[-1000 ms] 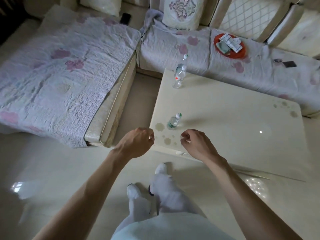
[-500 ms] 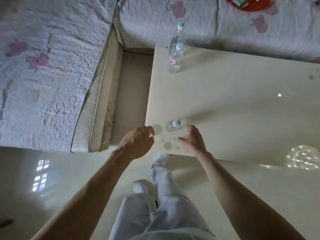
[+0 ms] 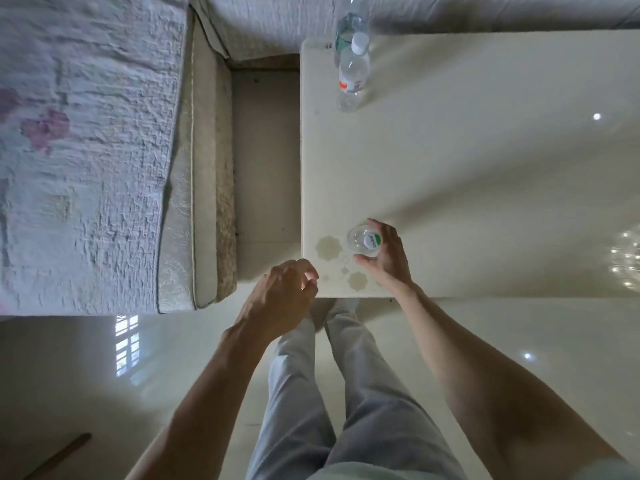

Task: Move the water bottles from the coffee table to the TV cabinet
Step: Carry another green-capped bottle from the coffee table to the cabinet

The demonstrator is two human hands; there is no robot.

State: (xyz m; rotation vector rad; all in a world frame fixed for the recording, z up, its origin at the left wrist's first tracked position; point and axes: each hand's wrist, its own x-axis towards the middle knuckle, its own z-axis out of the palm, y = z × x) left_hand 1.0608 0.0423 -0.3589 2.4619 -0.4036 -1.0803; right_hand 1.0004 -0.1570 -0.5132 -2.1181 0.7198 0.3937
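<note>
View: looking straight down from a person's head; 12 o'clock points away from them.
Coffee table [image 3: 485, 174]: a pale, glossy top filling the upper right, its corner just ahead of the person's legs.
Near bottle [image 3: 363, 241]: 1 small clear bottle standing upright at the tabletop's 7 o'clock corner, close to both edges, seen cap-on.
Right hand [image 3: 386, 259]: wrapped round the near bottle from 4 o'clock, thumb on the near side and fingers curving over the far side; how firmly it presses cannot be told.
Left hand [image 3: 282, 292]: hanging off the table corner at 8 o'clock of the near bottle, fingers loosely curled, holding nothing.
Far bottles: a white-capped bottle [image 3: 351, 74] and a rear bottle [image 3: 346, 26] touching or nearly so at the table's 11 o'clock corner, both upright.
TV cabinet: not in view.
Risk, slip: a thin clear bottle taken near the shoulder could slide out on lifting and drop to the hard floor [image 3: 104, 393].
Risk, knock: the 2 far bottles stand so close that reaching for 1 could topple the other off the edge toward the sofa [image 3: 86, 150].
</note>
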